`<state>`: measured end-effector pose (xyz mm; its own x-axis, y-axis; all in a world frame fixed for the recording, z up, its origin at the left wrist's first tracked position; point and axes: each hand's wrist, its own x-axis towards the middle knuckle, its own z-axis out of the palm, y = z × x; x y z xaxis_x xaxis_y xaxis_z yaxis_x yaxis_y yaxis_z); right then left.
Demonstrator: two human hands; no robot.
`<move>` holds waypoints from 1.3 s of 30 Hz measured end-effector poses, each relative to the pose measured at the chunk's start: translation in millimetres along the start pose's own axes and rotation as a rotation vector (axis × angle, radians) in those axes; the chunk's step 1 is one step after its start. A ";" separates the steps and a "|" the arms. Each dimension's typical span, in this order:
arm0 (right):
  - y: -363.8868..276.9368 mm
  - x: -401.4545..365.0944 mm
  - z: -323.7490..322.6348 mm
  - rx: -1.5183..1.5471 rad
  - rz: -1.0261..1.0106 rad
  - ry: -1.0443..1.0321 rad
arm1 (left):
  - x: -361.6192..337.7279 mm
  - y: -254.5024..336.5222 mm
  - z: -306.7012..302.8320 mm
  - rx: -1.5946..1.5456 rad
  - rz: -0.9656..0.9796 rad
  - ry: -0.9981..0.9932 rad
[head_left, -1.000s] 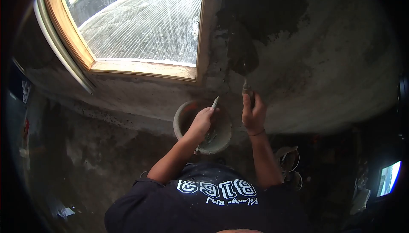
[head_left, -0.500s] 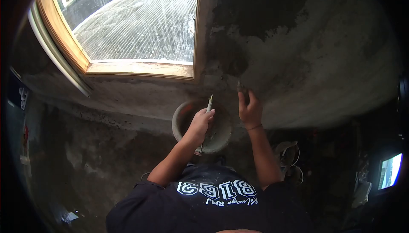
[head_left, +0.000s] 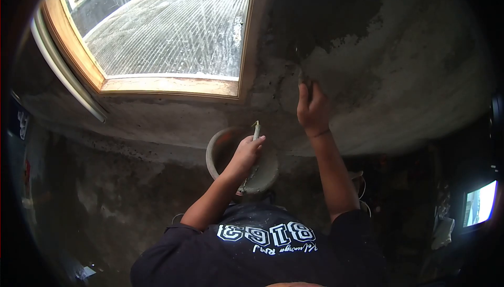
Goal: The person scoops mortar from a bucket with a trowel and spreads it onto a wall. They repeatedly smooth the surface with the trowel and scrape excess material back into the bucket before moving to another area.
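My left hand [head_left: 249,153] is closed around a pale, mortar-smeared handle [head_left: 256,130]. The rest of that tool runs down behind the hand as a thin, crusted edge, so its kind does not show. Behind it is a round grey basin [head_left: 211,155], its inside partly hidden by my hand and forearm. Up and to the right, my right hand [head_left: 313,109] grips a small trowel [head_left: 301,75], its dim blade close against the grey wall [head_left: 367,98]. Just above the blade spreads a dark, damp-looking patch [head_left: 325,14] with a ragged lower edge.
A wood-framed window [head_left: 173,85] fills the upper left, with a ribbed roof outside. Beside its frame runs a pale pipe-like strip [head_left: 65,77]. Dark, stained floor [head_left: 115,192] lies below the wall. At the far right is a bright opening [head_left: 480,203].
My right hand has moved up the wall with the trowel, toward the dark patch. My left hand keeps its hold near the basin. The view has shifted slightly.
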<state>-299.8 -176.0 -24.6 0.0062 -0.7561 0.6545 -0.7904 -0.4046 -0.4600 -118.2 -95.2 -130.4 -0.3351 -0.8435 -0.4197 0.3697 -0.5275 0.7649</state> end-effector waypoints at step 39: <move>-51.4 -35.1 -38.3 0.281 0.258 -0.092 | 3.0 -9.4 -11.0 -0.066 0.006 -0.073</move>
<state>-282.8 -109.0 -1.0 -0.1058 -0.8889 0.4457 -0.5748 -0.3110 -0.7569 -113.1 -93.9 -144.2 -0.3939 -0.8385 -0.3764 0.4275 -0.5297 0.7326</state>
